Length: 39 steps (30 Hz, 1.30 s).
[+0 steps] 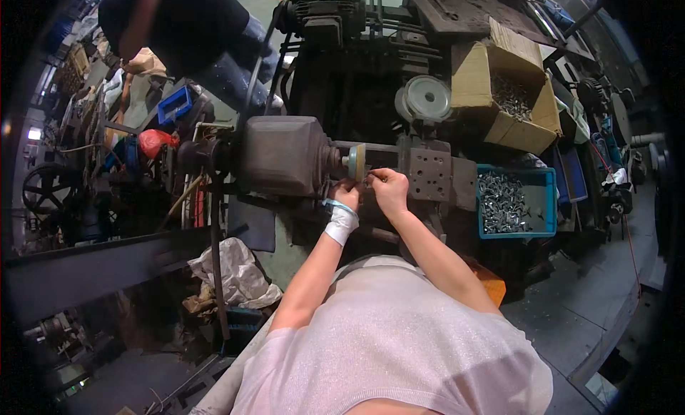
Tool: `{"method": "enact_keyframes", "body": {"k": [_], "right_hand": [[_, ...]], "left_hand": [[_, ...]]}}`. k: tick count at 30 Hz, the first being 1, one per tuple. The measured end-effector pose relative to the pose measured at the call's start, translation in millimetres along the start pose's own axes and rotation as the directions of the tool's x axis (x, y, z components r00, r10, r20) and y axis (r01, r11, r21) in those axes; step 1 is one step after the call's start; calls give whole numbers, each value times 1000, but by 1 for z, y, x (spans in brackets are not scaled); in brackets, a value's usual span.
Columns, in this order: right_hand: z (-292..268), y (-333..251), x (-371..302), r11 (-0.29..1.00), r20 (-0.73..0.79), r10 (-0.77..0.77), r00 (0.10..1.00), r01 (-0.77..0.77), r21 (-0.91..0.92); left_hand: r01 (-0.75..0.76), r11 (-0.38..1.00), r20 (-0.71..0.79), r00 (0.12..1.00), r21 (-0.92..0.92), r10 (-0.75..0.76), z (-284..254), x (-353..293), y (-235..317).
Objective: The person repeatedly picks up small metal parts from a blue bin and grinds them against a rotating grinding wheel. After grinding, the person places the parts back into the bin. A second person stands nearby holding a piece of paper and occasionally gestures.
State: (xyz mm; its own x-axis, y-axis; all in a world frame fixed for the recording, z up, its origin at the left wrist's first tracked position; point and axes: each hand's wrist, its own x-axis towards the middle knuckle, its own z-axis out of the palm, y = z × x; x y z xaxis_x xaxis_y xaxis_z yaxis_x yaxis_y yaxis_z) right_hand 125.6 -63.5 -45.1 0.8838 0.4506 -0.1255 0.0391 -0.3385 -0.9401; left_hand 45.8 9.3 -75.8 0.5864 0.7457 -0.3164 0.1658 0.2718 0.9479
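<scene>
A round wheel [359,162], tan with a blue-green side, sits upright on the spindle of a dark machine head [282,155]. Just below the wheel's near edge is my left hand [346,195], its fingers closed; a white wrap with a light blue band circles that wrist. My right hand [389,190] is closed too, thumb and fingers pinched beside the wheel's lower right. Whatever the fingertips hold is too small and hidden to make out, and I cannot tell whether they touch the wheel.
Right of the machine's drilled metal block [429,175] stands a teal bin [517,236] of small shiny metal parts. Behind it, an open cardboard box [524,133] holds more parts. A person [193,40] stands at the far left. A crumpled white sack [242,272] lies left of me.
</scene>
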Motion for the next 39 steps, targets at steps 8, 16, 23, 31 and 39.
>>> {"method": "enact_keyframes", "body": {"k": [8, 16, 23, 31, 39], "right_hand": [[-25, -16, -21, 893, 143, 200, 969, -240, 381], [-60, -35, -28, 339, 689, 320, 651, -758, 558], [-50, -33, -41, 889, 540, 293, 789, -433, 150], [-42, -38, -54, 991, 385, -102, 917, 127, -40], [-38, -27, -33, 972, 249, -221, 943, 235, -24]], "left_hand": [[134, 983, 222, 969, -126, -104, -15, -32, 13], [526, 724, 482, 823, -447, -300, -28, -49, 33], [298, 861, 304, 936, -412, -179, -16, -56, 28], [171, 980, 136, 978, -103, -157, -13, -52, 8], [181, 979, 302, 942, -90, -147, -18, -58, 29]]}}
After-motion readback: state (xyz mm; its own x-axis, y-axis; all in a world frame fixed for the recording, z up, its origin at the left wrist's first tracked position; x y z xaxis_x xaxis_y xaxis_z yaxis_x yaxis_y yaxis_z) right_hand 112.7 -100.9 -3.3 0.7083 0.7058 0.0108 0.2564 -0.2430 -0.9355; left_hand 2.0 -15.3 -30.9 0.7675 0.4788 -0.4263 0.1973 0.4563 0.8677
